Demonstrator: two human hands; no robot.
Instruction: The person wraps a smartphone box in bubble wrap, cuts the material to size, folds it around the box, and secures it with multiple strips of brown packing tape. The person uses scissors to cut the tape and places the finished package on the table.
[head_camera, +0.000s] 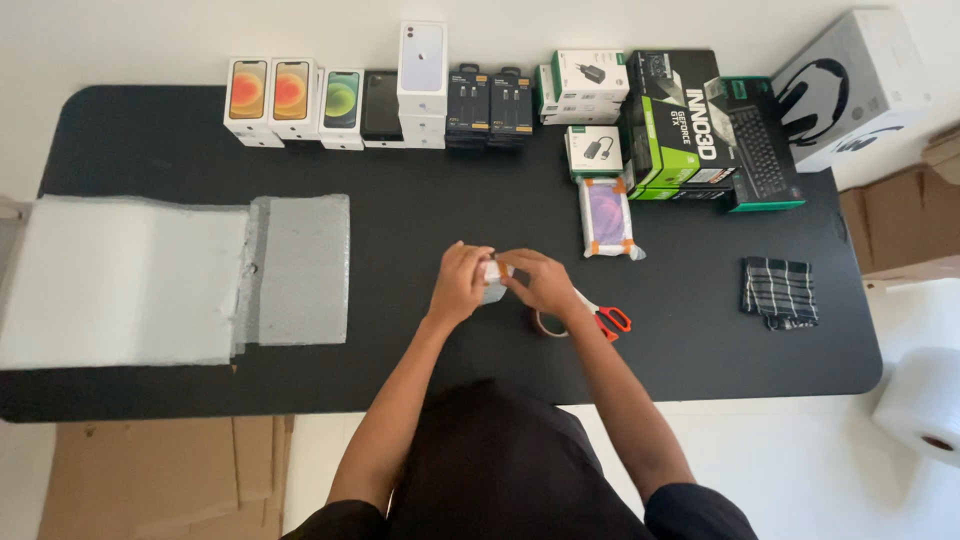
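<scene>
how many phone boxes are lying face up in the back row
4: two orange-screen boxes at left, a green one, then a black one. The white stack beside them may hold more.

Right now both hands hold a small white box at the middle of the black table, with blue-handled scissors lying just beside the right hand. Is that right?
Not quite. The head view shows the scissors have red-orange handles, not blue. The rest holds: the left hand and right hand hold the small white box at the middle of the black table.
</scene>
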